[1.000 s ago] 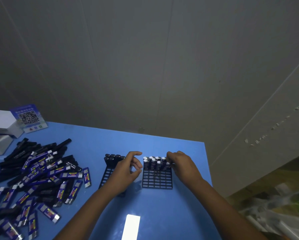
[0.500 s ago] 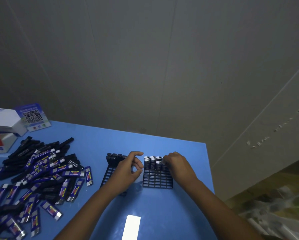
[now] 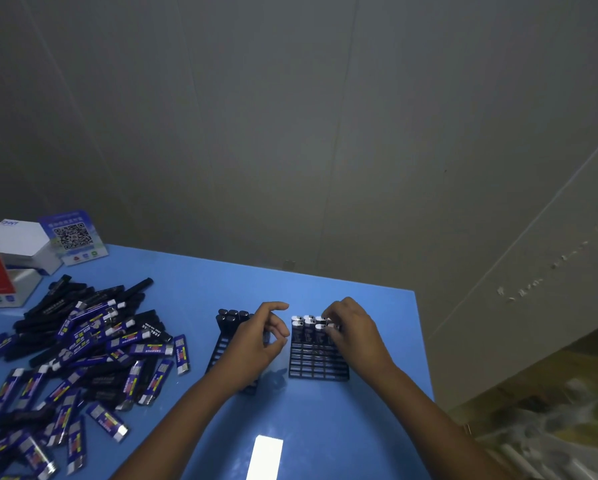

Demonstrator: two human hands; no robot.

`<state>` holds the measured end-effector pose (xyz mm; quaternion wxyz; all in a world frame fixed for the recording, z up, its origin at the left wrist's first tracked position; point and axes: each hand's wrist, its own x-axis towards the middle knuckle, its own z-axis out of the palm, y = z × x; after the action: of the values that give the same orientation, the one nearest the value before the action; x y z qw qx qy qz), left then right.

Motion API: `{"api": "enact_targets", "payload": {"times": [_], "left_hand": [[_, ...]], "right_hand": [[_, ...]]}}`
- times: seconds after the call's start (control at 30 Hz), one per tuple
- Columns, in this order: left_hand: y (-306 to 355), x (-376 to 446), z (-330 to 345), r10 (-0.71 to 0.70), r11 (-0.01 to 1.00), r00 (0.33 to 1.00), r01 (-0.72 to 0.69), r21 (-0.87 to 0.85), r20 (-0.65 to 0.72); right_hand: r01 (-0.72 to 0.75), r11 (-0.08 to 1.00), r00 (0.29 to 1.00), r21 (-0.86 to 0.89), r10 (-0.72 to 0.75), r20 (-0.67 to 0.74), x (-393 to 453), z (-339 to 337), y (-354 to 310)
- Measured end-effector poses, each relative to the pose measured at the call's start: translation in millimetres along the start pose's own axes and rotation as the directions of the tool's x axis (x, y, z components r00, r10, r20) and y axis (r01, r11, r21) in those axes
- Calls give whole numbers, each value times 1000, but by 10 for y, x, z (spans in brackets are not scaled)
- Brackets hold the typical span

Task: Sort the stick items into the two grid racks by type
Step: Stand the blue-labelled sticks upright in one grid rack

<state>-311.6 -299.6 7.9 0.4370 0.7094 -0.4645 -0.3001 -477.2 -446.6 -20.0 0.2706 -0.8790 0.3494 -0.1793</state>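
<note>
A: From the head camera, how far along is the sorting?

B: Barely begun, I'd judge. The right-hand black plastic grid rack (image 3: pixel 318 362) holds a few blue-labelled sticks with silver caps (image 3: pixel 308 329) along its far edge; the left-hand black grid rack (image 3: pixel 221 351) holds a few plain black sticks (image 3: pixel 233 315) at its far end. Most cells in both look empty.

A: And what's left?

B: A large mixed heap of black and blue-labelled sticks (image 3: pixel 82 348) lies on the blue table (image 3: pixel 325 427), well apart to the left of the racks.

A: The hands?

B: The right hand (image 3: pixel 354 332) has its fingers curled at the silver-capped sticks in the right rack's far corner, seemingly pinching one into a cell. The left hand (image 3: pixel 261 336) hovers over the left rack, fingers loosely curled, grasping nothing that I can see.

A: Anything else?

B: White boxes (image 3: pixel 20 244) and a QR-code card (image 3: pixel 74 237) at the table's far-left corner.
</note>
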Motion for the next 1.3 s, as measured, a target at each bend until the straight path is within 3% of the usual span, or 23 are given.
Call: {"api": "enact_targets", "payload": {"times": [0.1, 0.2, 0.27, 0.4, 0.53, 0.73, 0.93, 1.03, 1.13, 1.3], "left_hand": [[104, -4, 42, 42, 998, 999, -42, -48, -10], [226, -10, 80, 86, 991, 996, -85, -101, 0], [285, -7, 95, 108, 987, 994, -106, -123, 10], [328, -1, 100, 117, 985, 993, -114, -132, 14], [346, -17, 99, 115, 978, 993, -110, -178, 20], [265, -28, 44, 125, 987, 992, -127, -103, -26], [80, 6, -45, 62, 988, 998, -63, 141, 10], [-27, 19, -84, 41, 920, 999, -40, 390, 6], [-32, 47, -74, 66, 785, 998, -50, 617, -3], [-35, 85, -44, 76, 658, 997, -54, 751, 5]], "right_hand": [[-171, 918, 984, 359, 139, 111, -2, -25, -199], [-291, 727, 934, 622, 77, 348, -30, -66, -343], [-298, 673, 920, 677, 14, 392, -52, -74, -393], [-399, 534, 893, 746, 43, 447, -59, -88, -442], [-443, 476, 875, 760, 45, 482, -42, -45, -398], [-417, 554, 893, 721, 103, 438, -49, -91, -275], [-383, 637, 918, 669, 180, 355, -60, -116, -151], [-352, 709, 931, 612, 196, 309, -63, -138, -51], [-293, 786, 951, 544, 181, 251, -76, -169, 29], [-190, 907, 977, 376, 139, 159, -108, -257, 169]]}}
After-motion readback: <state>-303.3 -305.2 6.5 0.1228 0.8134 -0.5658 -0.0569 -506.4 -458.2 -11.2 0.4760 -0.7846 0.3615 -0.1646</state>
